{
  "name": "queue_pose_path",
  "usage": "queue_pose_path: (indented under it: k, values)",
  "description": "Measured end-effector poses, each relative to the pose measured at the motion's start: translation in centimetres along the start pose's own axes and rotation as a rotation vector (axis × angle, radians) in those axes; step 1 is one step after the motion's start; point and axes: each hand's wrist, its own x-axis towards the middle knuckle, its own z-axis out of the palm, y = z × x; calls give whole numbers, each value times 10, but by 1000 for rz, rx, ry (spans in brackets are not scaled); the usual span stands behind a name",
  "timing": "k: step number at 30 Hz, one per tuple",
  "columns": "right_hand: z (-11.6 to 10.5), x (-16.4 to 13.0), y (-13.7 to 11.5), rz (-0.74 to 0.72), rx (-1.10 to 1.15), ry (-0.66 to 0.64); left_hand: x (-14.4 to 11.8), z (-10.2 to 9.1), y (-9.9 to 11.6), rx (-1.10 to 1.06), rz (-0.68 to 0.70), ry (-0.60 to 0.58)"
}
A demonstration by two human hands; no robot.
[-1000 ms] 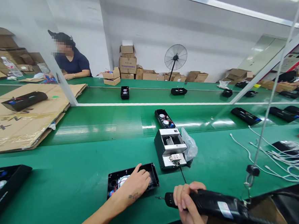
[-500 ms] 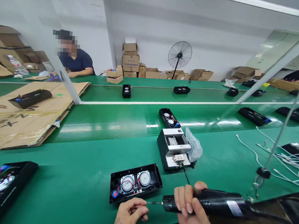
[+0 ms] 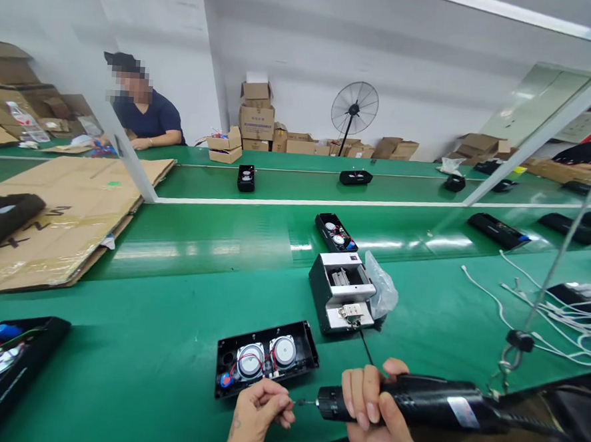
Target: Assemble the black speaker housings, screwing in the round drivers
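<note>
The left hand (image 3: 258, 415), which a second ago lay on the open speaker housing (image 3: 266, 356), now pinches at the bit of the screwdriver (image 3: 404, 404). The housing's two round speakers show uncovered just above its fingers.

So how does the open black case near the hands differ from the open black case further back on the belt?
The near case lies crosswise on the green table, close to the left hand; the far case lies at a slant on the shiny belt, away from both hands. The near case looks larger in the picture. Both are open on top and show two round speakers with red wires.
</note>
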Motion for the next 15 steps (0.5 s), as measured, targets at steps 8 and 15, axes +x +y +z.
queue_pose_path:
  k: [8, 15]
  values:
    - [2, -2, 0, -5, -4, -30, -5, 6, -8, -60, -36, 57]
    - [4, 0, -3, 19, 23, -3, -9, 10, -3, -54, 32, 73]
